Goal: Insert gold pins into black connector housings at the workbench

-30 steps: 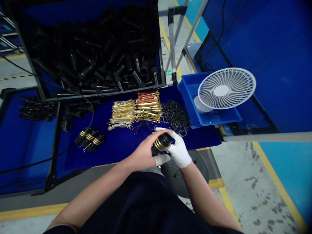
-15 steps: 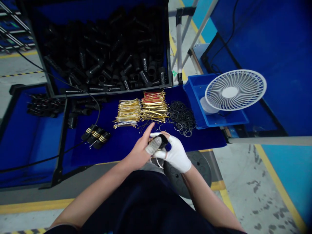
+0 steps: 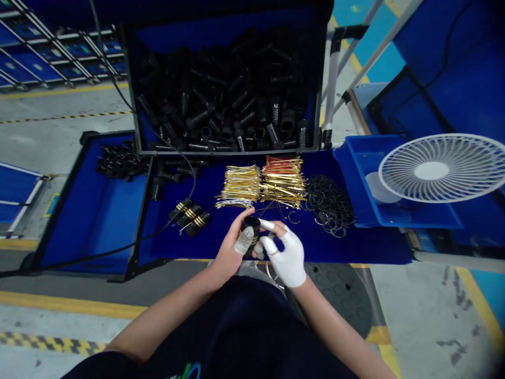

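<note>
Two hands work over a blue felt-covered bench (image 3: 355, 246), seen from above. The left hand (image 3: 231, 247), bare except for a white fingertip cot (image 3: 244, 240) on the thumb, curls closed around a short black plastic cylinder with gold bands (image 3: 250, 231). This cylinder is held between both hands, above the near part of the felt, and the fingers partly hide its bands. The right hand (image 3: 286, 256), in a white fabric glove, is partly open, with its spread fingers (image 3: 268, 226) reaching to the cylinder. A sound hold appears to be a cradle in the left hand, steadied by the right fingertips, with the banded surface kept from slipping. Far from the hands, a black-framed, blue-lined crate (image 3: 236, 152) is heaped with black ribbed plastic cylinders (image 3: 224, 95). To its left, a shallow blue-lined tray (image 3: 92, 210) holds a cluster of small black parts (image 3: 122, 160). To the far right, a blue plastic tray (image 3: 414, 222) holds a white cup-like object (image 3: 379, 188), partly overhung by a white-grilled fan (image 3: 432, 171). On the felt lie a bundle of gold wires (image 3: 240, 187), a bundle of red-tipped gold wires (image 3: 283, 179), a heap of black rings (image 3: 329, 205) and three gold-banded black cylinders (image 3: 189, 218).
</note>
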Motion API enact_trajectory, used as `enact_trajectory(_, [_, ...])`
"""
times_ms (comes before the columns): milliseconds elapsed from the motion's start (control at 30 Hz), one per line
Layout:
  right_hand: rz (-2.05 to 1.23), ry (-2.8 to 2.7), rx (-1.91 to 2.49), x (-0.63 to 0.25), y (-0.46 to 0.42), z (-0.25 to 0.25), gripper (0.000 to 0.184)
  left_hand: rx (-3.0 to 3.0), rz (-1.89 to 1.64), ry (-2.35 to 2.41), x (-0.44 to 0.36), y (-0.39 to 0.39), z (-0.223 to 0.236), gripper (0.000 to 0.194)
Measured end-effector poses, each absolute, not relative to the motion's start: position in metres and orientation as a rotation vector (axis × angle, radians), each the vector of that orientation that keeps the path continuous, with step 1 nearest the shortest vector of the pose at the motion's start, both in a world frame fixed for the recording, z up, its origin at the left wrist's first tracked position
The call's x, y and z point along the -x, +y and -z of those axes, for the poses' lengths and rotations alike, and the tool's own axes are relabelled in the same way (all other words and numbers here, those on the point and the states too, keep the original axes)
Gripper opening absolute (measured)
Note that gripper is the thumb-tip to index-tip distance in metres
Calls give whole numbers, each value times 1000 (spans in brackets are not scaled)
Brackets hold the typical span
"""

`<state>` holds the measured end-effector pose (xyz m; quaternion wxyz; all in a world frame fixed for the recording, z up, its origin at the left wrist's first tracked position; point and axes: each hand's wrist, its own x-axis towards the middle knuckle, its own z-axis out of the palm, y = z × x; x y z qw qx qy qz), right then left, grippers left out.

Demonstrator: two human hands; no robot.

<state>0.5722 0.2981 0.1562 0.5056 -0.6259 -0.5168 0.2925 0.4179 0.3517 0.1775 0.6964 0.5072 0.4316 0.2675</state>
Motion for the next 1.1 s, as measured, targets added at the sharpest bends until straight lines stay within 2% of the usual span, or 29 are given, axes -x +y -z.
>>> enact_trajectory(167, [-611,-1220,1658,-578,307,-128,18,-2033,-481,1210,-357,362,-166,45])
enact_trajectory(267, [-673,-1320,1681,-568,315,-125,18,-2292,-381,1364,-334,373,-150,42])
enact_trajectory(367, [-704,-1461,1631,-548,325,-127,21,-2272,-345,1421,-321,382,-139,46])
enact_trajectory(500, [-789,-1786,1597,-518,343,-129,53,-2052,-503,1392,-292,386,-146,61])
enact_trajectory(600, [-819,-1981,1666,-499,355,-128,71,-1492,-783,1515,-257,390,-156,48])
enact_trajectory(667, [-796,-2058,1736,-489,364,-126,68,-1020,-897,1546,-233,396,-160,36])
enact_trajectory(733, [-753,-2121,1799,-480,371,-123,58,-691,-876,1484,-214,402,-162,32])
enact_trajectory(867, [-640,-2270,1860,-468,384,-118,49,-266,-713,1241,-197,412,-162,48])
enact_trajectory(933, [-612,-2323,1877,-467,387,-117,48,-198,-684,1150,-196,416,-161,55])
enact_trajectory(1100, [-737,-2243,1763,-479,388,-127,42,-188,-581,941,-193,431,-159,49])
